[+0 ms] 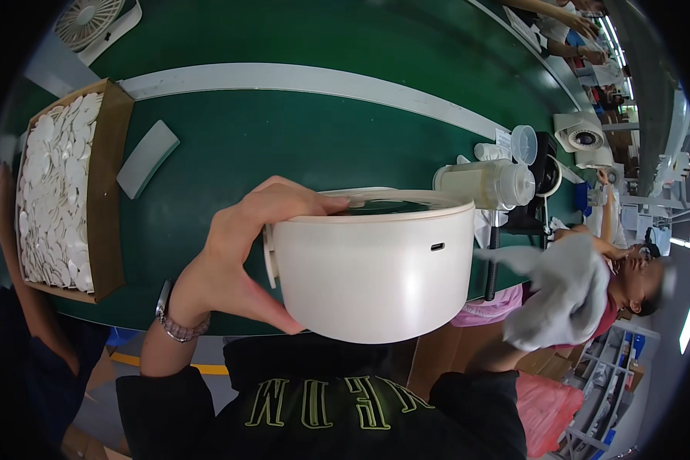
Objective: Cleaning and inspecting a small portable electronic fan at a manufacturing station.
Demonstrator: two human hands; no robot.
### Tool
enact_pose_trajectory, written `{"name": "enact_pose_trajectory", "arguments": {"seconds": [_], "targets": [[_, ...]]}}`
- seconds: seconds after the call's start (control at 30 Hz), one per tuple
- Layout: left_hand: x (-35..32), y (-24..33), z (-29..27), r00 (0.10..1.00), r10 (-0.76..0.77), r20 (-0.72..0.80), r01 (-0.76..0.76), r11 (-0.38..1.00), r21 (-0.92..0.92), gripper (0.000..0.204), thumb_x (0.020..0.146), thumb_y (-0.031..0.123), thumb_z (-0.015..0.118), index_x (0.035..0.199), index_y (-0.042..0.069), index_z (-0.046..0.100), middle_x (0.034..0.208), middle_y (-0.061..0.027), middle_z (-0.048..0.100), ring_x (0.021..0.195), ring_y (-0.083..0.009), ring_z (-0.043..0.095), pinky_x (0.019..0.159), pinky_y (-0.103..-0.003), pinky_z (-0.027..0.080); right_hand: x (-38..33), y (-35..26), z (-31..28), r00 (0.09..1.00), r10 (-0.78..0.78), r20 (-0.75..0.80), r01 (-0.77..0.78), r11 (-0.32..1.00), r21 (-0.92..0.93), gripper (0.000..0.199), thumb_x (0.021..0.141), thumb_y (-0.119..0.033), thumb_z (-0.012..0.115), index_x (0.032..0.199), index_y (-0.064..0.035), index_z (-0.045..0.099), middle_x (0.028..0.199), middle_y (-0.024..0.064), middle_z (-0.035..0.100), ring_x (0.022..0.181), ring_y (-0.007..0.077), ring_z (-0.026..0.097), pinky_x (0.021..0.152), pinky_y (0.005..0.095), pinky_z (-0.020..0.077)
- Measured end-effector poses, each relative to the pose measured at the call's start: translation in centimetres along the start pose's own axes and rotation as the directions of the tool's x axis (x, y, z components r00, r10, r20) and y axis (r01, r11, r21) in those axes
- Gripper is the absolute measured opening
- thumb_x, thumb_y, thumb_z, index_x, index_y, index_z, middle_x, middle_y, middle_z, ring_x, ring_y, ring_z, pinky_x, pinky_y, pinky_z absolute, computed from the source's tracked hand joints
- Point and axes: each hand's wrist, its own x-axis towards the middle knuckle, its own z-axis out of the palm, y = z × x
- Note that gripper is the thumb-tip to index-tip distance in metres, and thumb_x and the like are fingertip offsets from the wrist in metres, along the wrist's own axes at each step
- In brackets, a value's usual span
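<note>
My left hand [234, 249] grips a round white plastic housing [376, 280] by its left side, thumb low on the wall and fingers over the rim. The housing has a small dark oblong port in its side, a partly visible opening on top and a white tab beside my palm. To the right of the housing, apart from it, a whitish-grey cloth [563, 295] is bunched around my right hand and blurred by motion. Its fingers are hidden under the cloth; only the right wrist [502, 356] shows below.
A cardboard box [109, 199] full of flat white pieces stands at left, beside a pale block [147, 159]. Behind the housing, a clear jar [479, 182] lies near a round clear lid [524, 144]. A fan [88, 23] is at far left. Other people sit left and right.
</note>
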Motion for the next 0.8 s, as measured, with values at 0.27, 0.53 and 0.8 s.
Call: {"name": "enact_pose_trajectory", "arguments": {"seconds": [0.27,0.53,0.8], "targets": [[-0.5,-0.1,-0.3,0.998,-0.053,0.022,0.053,0.998,0.016,0.087,0.042,0.036,0.091,0.112,0.006,0.048,0.114,-0.0202,0.057,0.102,-0.0296,0.056,0.085,-0.041,0.045,2.6,6.7,0.8,0.929,-0.144,0.342,0.308,0.812,-0.496,0.025,0.078,-0.005,0.062,0.103,0.0,0.062,0.09,0.0119,0.059,0.082,0.0248,0.059,0.071,0.0287,0.0477],[-1.2,-0.3,-0.8,0.998,-0.048,0.032,0.047,0.998,0.037,0.094,0.042,0.038,0.091,0.115,0.007,0.041,0.116,-0.0213,0.054,0.104,-0.0301,0.054,0.086,-0.042,0.045,4.3,6.9,-0.2,0.869,-0.26,0.42,0.433,0.81,-0.396,0.028,0.074,-0.006,0.068,0.101,-0.008,0.063,0.091,0.0086,0.057,0.077,0.0256,0.057,0.065,0.0342,0.047],[-0.9,-0.1,-0.7,0.996,-0.087,0.01,0.087,0.996,-0.008,0.091,0.043,0.036,0.091,0.115,0.007,0.043,0.116,-0.0208,0.054,0.104,-0.0301,0.054,0.087,-0.042,0.044,3.5,7.2,1.0,0.789,-0.205,0.579,0.514,0.737,-0.44,0.025,0.076,-0.008,0.068,0.1,-0.0039,0.063,0.091,0.0105,0.058,0.081,0.0257,0.058,0.069,0.0327,0.048]]}}
